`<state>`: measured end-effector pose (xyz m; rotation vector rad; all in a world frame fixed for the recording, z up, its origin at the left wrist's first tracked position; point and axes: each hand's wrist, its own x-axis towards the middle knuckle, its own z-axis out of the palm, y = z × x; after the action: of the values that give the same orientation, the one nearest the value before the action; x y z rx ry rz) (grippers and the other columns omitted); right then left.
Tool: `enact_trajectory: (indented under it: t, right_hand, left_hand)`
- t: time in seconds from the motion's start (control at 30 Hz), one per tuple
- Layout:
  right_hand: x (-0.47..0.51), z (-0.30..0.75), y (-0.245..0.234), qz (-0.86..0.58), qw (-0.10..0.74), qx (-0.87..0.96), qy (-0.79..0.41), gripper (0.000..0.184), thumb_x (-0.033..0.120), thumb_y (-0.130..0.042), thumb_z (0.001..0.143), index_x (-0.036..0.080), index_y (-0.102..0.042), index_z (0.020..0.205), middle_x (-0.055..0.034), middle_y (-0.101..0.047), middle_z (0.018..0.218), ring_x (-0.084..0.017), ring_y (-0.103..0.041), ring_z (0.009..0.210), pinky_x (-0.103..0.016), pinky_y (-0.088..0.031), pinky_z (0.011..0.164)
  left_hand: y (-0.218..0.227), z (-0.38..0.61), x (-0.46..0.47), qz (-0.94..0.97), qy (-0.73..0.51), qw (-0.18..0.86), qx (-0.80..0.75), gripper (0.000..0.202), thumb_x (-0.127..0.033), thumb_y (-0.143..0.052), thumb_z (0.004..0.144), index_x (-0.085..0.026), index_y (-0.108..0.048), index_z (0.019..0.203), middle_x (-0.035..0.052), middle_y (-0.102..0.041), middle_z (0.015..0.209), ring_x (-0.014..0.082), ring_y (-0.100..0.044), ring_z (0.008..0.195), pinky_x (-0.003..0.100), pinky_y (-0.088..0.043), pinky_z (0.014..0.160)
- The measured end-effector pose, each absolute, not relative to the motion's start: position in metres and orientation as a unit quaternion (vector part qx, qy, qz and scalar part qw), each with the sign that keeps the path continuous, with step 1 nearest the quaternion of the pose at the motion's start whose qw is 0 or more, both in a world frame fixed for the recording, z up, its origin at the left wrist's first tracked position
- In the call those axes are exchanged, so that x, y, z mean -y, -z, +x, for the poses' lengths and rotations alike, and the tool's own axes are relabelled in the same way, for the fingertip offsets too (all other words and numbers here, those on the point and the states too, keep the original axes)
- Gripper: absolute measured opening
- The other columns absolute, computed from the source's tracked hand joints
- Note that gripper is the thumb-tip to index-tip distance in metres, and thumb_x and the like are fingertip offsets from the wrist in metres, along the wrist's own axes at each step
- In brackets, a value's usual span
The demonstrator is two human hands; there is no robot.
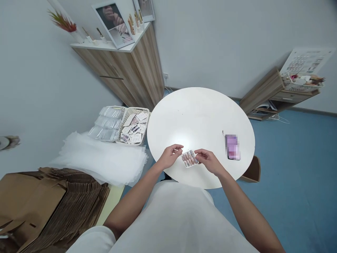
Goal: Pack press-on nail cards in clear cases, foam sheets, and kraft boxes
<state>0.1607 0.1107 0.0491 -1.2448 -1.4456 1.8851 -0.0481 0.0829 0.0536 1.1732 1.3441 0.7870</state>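
Over the near part of the round white table (200,109) is a small card of press-on nails (189,159), its patterned nails set in rows. My right hand (207,161) pinches the card at its right side between thumb and fingers. Just left of the card, my left hand (171,156) has its fingers curved with a gap between thumb and forefinger; nothing shows in it. A phone with a purple screen (232,147), partly blurred out, lies on the table to the right.
Left of the table stand a white basket of nail cards (134,126) and stacked clear plastic boxes (107,123). Nearer are white translucent bags (102,158) and folded cardboard (76,207). A wooden cabinet (131,70) stands behind; a brown bin (252,170) is on the floor at right.
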Motion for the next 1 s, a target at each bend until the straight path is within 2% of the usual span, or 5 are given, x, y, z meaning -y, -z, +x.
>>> enact_trajectory:
  t: [0.13,0.33,0.47,0.7,1.0]
  right_hand:
    - [-0.133,0.139,-0.052,-0.416,0.162,0.594,-0.670,0.023,0.037,-0.055,0.073,0.020,-0.064,0.086,-0.0042,-0.064,0.082,-0.016,-0.057,0.075,-0.032,-0.046,0.070]
    - [-0.139,0.095,-0.015,-0.436,0.157,0.510,-0.725,0.033,0.039,-0.062,0.067,0.020,-0.058,0.094,-0.0042,-0.062,0.090,-0.016,-0.060,0.077,-0.033,-0.047,0.071]
    - [-0.134,0.072,0.003,-0.454,0.157,0.483,-0.733,0.031,0.041,-0.062,0.067,0.018,-0.059,0.088,-0.0009,-0.059,0.074,-0.012,-0.058,0.065,-0.030,-0.047,0.067]
    - [-0.152,0.046,0.010,-0.435,0.147,0.547,-0.700,0.031,0.039,-0.057,0.070,0.019,-0.061,0.093,0.0022,-0.054,0.064,-0.009,-0.048,0.055,-0.027,-0.043,0.058]
    - [-0.152,0.009,0.040,-0.540,0.261,0.464,-0.652,0.037,0.040,-0.064,0.063,0.019,-0.053,0.092,-0.0004,-0.058,0.068,-0.013,-0.055,0.063,-0.030,-0.046,0.061]
  left_hand:
    - [-0.049,-0.062,-0.090,0.525,-0.311,0.576,-0.544,0.024,-0.037,-0.055,0.073,-0.016,-0.064,0.082,0.0039,-0.064,0.080,0.0141,-0.056,0.072,0.024,-0.044,0.064]
    - [-0.009,-0.088,-0.079,0.294,-0.438,0.606,-0.596,0.026,-0.039,-0.059,0.071,-0.014,-0.057,0.077,0.0010,-0.059,0.067,0.0091,-0.055,0.060,0.024,-0.045,0.062]
    - [0.012,-0.103,-0.068,0.260,-0.444,0.608,-0.605,0.029,-0.040,-0.059,0.072,-0.014,-0.057,0.083,0.0049,-0.063,0.079,0.0127,-0.060,0.071,0.027,-0.046,0.069]
    - [0.011,-0.137,-0.066,0.438,-0.375,0.519,-0.631,0.048,-0.034,-0.058,0.074,-0.019,-0.049,0.119,0.0083,-0.060,0.104,0.0159,-0.060,0.084,0.032,-0.046,0.079]
    - [0.031,-0.152,-0.077,0.506,-0.313,0.405,-0.694,0.049,-0.028,-0.058,0.073,-0.016,-0.048,0.119,0.0040,-0.063,0.086,0.0144,-0.059,0.073,0.029,-0.048,0.072]
